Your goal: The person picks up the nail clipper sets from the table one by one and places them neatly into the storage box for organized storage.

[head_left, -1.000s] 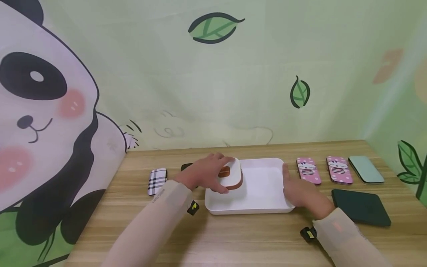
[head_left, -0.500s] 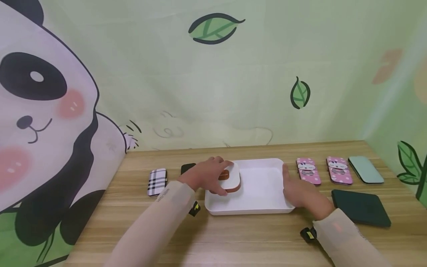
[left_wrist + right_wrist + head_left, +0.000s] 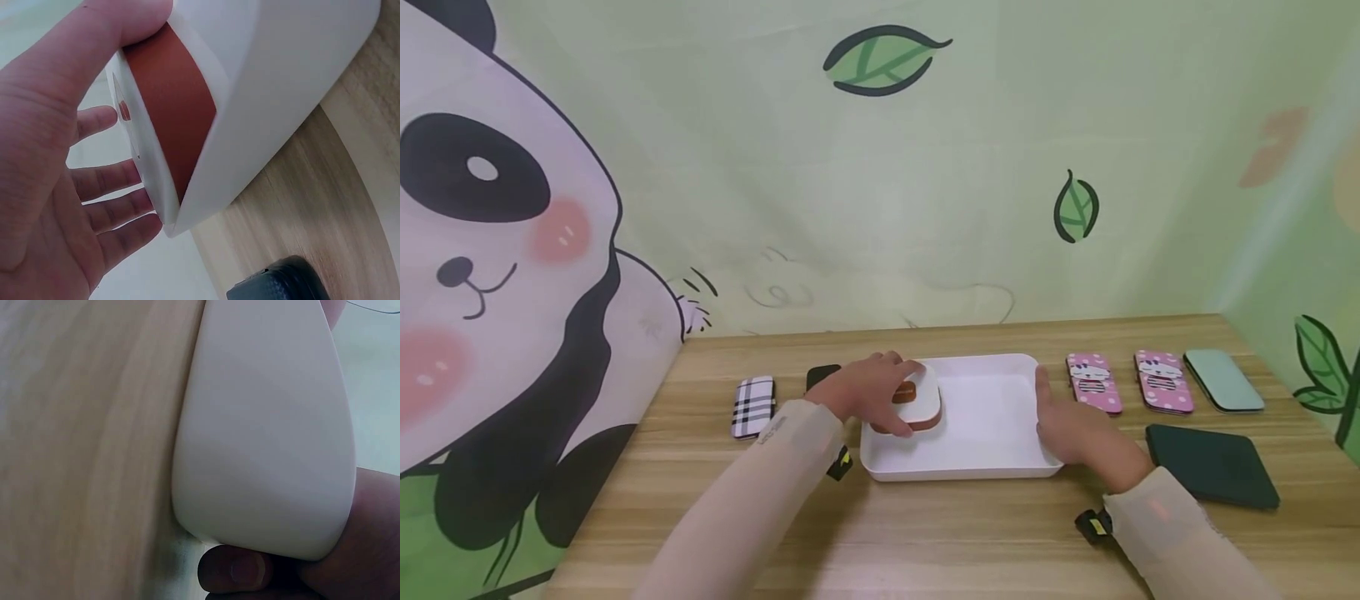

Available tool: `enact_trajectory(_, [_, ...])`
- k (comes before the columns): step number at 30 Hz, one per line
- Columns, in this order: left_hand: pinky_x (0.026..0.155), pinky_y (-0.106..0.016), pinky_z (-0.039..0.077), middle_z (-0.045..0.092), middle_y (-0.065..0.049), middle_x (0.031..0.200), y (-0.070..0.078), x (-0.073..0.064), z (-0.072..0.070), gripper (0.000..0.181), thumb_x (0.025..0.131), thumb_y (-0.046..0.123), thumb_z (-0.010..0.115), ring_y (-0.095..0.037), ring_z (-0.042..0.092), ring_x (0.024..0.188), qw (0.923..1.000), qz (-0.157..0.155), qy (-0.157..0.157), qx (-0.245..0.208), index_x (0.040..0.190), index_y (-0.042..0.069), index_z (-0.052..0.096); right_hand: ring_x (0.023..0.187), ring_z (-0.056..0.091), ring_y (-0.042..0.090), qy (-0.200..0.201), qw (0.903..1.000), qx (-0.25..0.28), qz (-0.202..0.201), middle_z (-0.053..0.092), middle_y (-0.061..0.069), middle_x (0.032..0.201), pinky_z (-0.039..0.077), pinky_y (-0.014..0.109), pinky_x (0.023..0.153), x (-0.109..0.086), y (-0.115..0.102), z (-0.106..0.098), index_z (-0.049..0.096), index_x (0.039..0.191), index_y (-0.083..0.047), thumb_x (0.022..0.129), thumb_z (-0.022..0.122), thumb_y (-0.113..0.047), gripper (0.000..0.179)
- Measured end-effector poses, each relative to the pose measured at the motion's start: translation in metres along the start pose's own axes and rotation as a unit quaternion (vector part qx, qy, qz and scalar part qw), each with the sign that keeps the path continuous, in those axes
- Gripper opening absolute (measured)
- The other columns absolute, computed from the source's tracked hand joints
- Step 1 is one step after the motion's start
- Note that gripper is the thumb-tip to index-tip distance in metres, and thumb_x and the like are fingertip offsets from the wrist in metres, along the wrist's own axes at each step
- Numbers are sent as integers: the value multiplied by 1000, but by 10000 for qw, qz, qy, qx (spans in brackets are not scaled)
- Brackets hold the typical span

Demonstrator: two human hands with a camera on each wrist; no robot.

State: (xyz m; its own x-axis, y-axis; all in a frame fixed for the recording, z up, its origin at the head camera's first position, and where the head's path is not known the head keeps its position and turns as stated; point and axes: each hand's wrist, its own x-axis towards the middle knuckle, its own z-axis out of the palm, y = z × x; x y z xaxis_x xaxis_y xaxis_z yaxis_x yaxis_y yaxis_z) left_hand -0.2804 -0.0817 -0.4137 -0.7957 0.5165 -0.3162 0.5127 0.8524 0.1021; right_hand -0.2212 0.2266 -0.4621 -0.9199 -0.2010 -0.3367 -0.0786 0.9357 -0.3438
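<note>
A square rounded box (image 3: 927,398) with a white lid, a brown label and brown sides sits at the left end of a white tray (image 3: 992,417). My left hand (image 3: 868,390) grips it from the left. In the left wrist view the thumb lies on the box's brown side (image 3: 172,106), and the other fingers reach round the lid's far edge. Over at the tray's right end, my right hand (image 3: 1075,429) holds the tray by its short side. The right wrist view shows the tray's outer wall (image 3: 269,425) with a curled finger close under its corner.
A plaid case (image 3: 754,407) and a partly hidden black case (image 3: 822,375) lie left of the tray. On the right are two pink cat cases (image 3: 1093,383), a mint case (image 3: 1223,381) and a dark green flat case (image 3: 1213,465). A fabric backdrop stands behind.
My left hand has lowered the box a little, down and slightly left, into the tray during the first half second. Since then it has barely moved. The right hand and tray stay put.
</note>
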Motion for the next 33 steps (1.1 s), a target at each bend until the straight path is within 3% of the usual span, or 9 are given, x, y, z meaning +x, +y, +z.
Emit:
enact_trajectory(9, [92,-41,50,49,1,134,0,4,4,94,73,65,77,-17,47,115,9998,-27,-143,116,152,34,37,54,52,21,16,10000,53,-66,53,7,69,42,32,52,-2,-1,0,-19,157,-5,104,41,-24,82])
enact_trajectory(19, [96,-40,49,47,-2,142,-2,8,12,94,74,66,76,-19,46,121,9994,199,-115,265,152,29,39,51,49,21,49,10000,34,-21,53,7,66,40,31,50,-3,-4,-1,-18,157,-4,104,40,-23,81])
enact_trajectory(26, [95,-44,50,34,-3,152,1,6,16,96,73,61,80,-23,38,130,9996,-42,-126,-245,153,30,37,49,46,20,33,10000,64,16,52,7,65,39,29,48,-3,-3,0,-18,157,-4,104,40,-22,80])
enact_trajectory(33, [88,-38,51,41,0,137,1,4,13,91,74,61,81,-19,40,120,9998,-197,-42,14,150,33,41,49,47,19,43,10000,60,-52,52,6,64,38,28,48,-4,-6,-1,-17,157,-3,104,41,-22,81])
